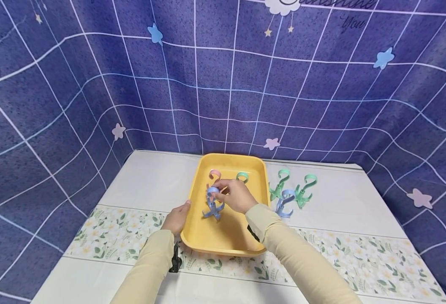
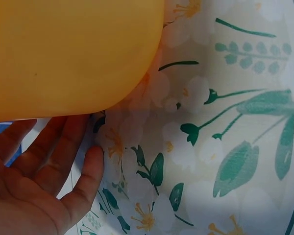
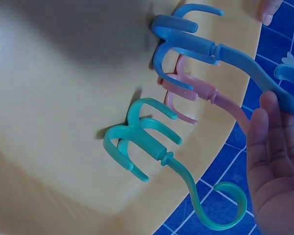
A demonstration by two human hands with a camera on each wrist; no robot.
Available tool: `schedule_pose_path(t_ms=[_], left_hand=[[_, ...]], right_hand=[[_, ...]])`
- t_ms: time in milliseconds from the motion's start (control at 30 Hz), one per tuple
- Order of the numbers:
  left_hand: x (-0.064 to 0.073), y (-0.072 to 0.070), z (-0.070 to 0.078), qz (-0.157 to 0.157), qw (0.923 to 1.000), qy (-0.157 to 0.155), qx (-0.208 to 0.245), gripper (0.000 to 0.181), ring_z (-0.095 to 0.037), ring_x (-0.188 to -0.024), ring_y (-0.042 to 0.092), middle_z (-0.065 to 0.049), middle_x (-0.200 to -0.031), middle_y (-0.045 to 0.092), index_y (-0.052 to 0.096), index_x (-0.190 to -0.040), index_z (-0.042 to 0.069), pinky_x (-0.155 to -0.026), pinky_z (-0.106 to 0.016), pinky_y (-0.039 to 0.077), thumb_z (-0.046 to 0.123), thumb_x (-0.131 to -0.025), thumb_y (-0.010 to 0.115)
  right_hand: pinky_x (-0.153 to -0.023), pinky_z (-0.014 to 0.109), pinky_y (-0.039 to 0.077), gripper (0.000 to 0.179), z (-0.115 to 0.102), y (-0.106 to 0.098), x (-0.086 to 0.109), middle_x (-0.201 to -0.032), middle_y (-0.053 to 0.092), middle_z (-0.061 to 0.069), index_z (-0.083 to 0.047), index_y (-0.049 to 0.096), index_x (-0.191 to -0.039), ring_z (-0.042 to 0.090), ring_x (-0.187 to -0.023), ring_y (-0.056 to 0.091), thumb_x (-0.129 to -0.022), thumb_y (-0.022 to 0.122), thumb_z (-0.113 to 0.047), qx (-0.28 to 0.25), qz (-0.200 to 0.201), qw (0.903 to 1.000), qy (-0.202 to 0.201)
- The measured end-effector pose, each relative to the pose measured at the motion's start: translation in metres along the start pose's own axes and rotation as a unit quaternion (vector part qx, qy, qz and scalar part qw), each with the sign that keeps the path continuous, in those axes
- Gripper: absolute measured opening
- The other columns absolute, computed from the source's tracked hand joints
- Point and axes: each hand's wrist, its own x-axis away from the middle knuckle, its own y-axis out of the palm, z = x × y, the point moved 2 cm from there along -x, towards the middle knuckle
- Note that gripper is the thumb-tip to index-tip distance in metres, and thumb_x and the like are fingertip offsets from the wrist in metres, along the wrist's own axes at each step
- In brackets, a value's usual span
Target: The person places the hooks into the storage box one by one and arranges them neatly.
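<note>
My right hand (image 1: 236, 196) pinches the curled top of a blue claw hook (image 1: 214, 210) over the left half of a yellow tray (image 1: 224, 242). In the right wrist view the blue claw hook (image 3: 193, 43) has its prongs close to the tray floor; whether they touch is unclear. Beside it stand a pink claw hook (image 3: 198, 88) and a green claw hook (image 3: 144, 139), both inside the tray. At the tray's left side, my left hand (image 1: 176, 218) rests against the rim. The left wrist view shows loosely extended left-hand fingers (image 2: 78, 156) against the outer wall.
Right of the tray stand two green claw hooks (image 1: 280, 184) and another blue claw hook (image 1: 285, 203). The white table (image 1: 162, 169) carries a floral strip (image 1: 360, 257) across it. A blue gridded curtain (image 1: 223, 76) surrounds the back and sides.
</note>
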Motion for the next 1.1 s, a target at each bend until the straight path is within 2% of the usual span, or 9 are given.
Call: schedule_pose_path(t_ms=[500, 833, 933, 1100], left_hand=[[0.000, 0.000, -0.001, 0.002, 0.9999, 0.011, -0.007, 0.071, -0.021, -0.081, 0.065, -0.011, -0.096, 0.070, 0.047, -0.150, -0.001, -0.085, -0.046, 0.052, 0.053, -0.110, 0.023], [-0.001, 0.001, -0.001, 0.006, 0.9999, 0.007, -0.011, 0.071, -0.022, -0.082, 0.065, -0.011, -0.097, 0.070, 0.048, -0.149, -0.001, -0.088, -0.047, 0.051, 0.053, -0.110, 0.023], [-0.001, 0.001, 0.000, 0.007, 0.9999, 0.005, -0.014, 0.071, -0.023, -0.087, 0.066, -0.013, -0.103, 0.071, 0.048, -0.149, 0.000, -0.090, -0.048, 0.050, 0.053, -0.110, 0.023], [0.000, 0.001, 0.000, 0.007, 0.9999, 0.003, -0.011, 0.069, -0.025, -0.091, 0.066, -0.014, -0.108, 0.070, 0.047, -0.150, 0.000, -0.092, -0.049, 0.049, 0.052, -0.110, 0.024]], right_hand=[[-0.069, 0.024, 0.054, 0.020, 0.000, -0.003, 0.000, -0.099, 0.072, 0.006, -0.004, 0.074, -0.115, 0.022, -0.084, 0.067, -0.095, 0.073, -0.006, 0.009, -0.012, 0.9999, 0.007], [-0.060, 0.025, 0.054, 0.025, -0.001, -0.013, 0.005, -0.108, 0.072, 0.012, -0.004, 0.073, -0.120, 0.027, -0.088, 0.069, -0.095, 0.073, -0.010, 0.005, -0.012, 0.9999, 0.000], [-0.064, 0.026, 0.054, 0.026, -0.001, -0.017, 0.006, -0.111, 0.072, 0.013, -0.003, 0.072, -0.121, 0.029, -0.091, 0.070, -0.095, 0.072, -0.009, 0.010, -0.012, 0.9998, -0.012], [-0.074, 0.030, 0.055, 0.026, 0.001, -0.025, 0.007, -0.115, 0.072, 0.011, -0.008, 0.074, -0.121, 0.026, -0.094, 0.069, -0.096, 0.073, -0.012, 0.011, -0.006, 0.9999, -0.002]])
